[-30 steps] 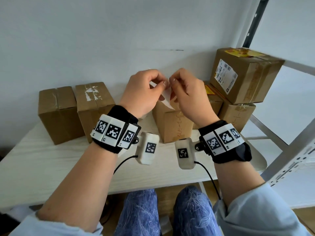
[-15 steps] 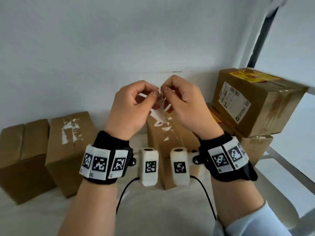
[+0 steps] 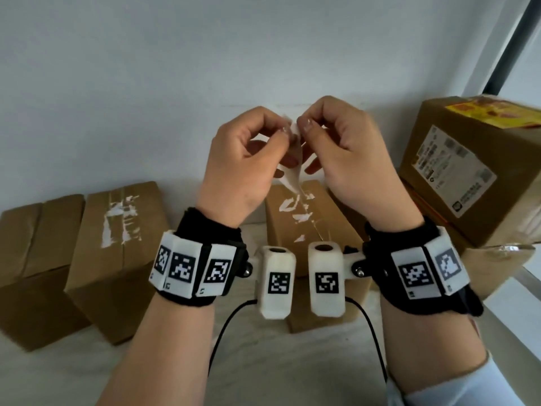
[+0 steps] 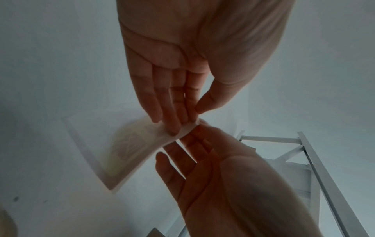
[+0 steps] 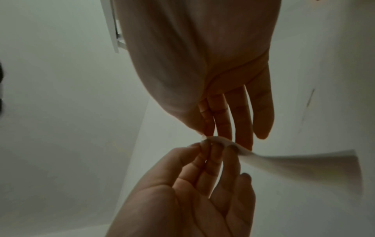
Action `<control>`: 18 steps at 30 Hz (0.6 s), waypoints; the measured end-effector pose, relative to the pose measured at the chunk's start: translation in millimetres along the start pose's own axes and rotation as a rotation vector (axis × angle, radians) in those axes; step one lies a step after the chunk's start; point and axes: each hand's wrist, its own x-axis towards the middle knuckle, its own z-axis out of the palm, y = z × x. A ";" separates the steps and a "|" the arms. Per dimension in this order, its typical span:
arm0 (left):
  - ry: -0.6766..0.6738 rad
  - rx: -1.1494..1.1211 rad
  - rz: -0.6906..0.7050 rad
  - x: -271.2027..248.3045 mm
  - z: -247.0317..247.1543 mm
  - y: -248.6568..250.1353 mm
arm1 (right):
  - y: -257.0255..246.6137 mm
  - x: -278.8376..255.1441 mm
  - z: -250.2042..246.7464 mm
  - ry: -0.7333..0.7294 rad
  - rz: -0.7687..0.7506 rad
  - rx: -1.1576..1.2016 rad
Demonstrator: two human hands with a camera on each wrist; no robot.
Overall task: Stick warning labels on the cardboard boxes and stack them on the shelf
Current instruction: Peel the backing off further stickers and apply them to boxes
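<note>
Since the earlier frames both hands have risen in front of the wall, and the pinch between them has stayed together on the same sheet.

Nearest the viewer, the left hand (image 3: 240,159) and the right hand (image 3: 348,150) meet fingertip to fingertip, each wearing a black wrist strap with white coded marker blocks (image 3: 193,268). Thumb and fingers of both hands are pressed together on the top corner of a thin white label sheet on its backing paper (image 3: 292,174). From the pinch the sheet hangs down toward the table, its long axis running roughly top to bottom with the free end lowest. In the left wrist view the sheet (image 4: 129,149) curves away from the pinching fingers (image 4: 172,121), a faint printed panel showing through.

Directly below and beyond the pinch stands a brown cardboard box with torn white tape scraps on top (image 3: 295,221). To the left of the pinch sit two more brown cardboard boxes (image 3: 117,235). To the right, a larger brown box with a yellow sticker and a white shipping label (image 3: 468,171) rests on other boxes beside the grey metal shelf frame (image 3: 509,54).
</note>
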 end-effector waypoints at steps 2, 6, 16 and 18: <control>-0.002 -0.015 -0.014 0.4 0.6 -1.1 | 1.0 -0.5 -0.5 -0.017 0.020 0.035; -0.004 -0.084 -0.031 1.1 0.5 -1.6 | 0.5 0.2 -1.0 -0.043 0.060 0.107; 0.043 -0.150 -0.108 1.0 -0.8 -4.7 | 2.2 1.5 -0.8 -0.011 0.141 0.172; 0.070 -0.155 -0.154 2.0 -8.7 -3.6 | 4.5 1.8 -7.2 0.016 0.156 0.171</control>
